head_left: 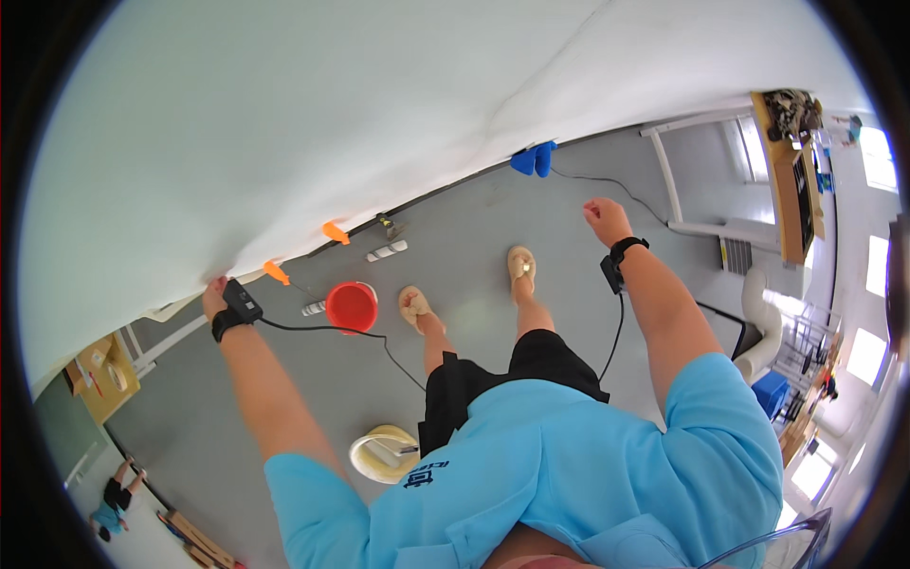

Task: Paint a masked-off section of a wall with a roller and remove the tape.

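My left hand (216, 300) is up against the white wall (313, 123) on the left, close to a loose-looking pale edge (173, 309). Its fingers are partly hidden behind the black device (244, 300) strapped at the wrist, so their grip does not show. Out in the air on the right, my right hand (607, 220) is closed with its fingers curled in, and nothing shows in it. A second black device (612, 273) with a cable is strapped at that wrist.
A red bucket (352, 307), paint rollers (387, 250), orange-handled tools (336, 232) and a blue object (535, 159) lie along the wall base. A cream tub (377, 465) stands by my legs. Cables trail from both wrists. A white frame (668, 175) stands at right.
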`<state>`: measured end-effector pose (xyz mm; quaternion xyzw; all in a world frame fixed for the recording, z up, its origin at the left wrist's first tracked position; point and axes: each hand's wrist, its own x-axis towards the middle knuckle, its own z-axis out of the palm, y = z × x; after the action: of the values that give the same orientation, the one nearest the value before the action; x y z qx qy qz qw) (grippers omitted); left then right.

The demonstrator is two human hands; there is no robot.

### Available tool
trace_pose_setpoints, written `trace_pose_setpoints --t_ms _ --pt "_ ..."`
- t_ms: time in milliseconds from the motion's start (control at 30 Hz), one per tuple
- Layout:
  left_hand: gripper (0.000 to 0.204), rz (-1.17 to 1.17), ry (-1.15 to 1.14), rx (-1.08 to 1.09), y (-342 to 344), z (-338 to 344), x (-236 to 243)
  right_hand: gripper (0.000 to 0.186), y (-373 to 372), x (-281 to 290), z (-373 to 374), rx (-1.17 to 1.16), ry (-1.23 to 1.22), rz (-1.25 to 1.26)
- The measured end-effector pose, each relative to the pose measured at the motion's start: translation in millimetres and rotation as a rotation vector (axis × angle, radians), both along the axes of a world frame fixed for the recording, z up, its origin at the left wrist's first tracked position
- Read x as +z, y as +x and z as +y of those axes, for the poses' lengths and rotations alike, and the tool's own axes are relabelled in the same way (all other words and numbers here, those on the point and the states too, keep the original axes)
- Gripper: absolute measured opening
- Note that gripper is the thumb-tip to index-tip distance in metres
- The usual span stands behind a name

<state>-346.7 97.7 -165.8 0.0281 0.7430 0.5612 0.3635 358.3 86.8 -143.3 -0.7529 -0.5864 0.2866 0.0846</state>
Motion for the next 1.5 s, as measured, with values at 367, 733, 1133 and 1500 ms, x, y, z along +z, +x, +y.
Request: trace_pose_setpoints --t_ms 367,733,1133,1500 --pt "0.052 0.153 -0.056 -0.006 147 -102 -40 0.027 61 -183 107 0.372 -0.12 -0.166" --pt "0.053 0.409 -0.545 -0.573 326 -292 -28 0.043 27 -264 137 0.273 -0.445 -0.467" --pt "0.04 0.865 -0.172 -1.195 348 -205 84 0.031 124 -106 -4 0.038 0.219 -0.076" --pt "0.029 0.963 0.081 -1.071 245 -176 143 0.059 209 -8 -236 -0.971 -0.511 -0.092"
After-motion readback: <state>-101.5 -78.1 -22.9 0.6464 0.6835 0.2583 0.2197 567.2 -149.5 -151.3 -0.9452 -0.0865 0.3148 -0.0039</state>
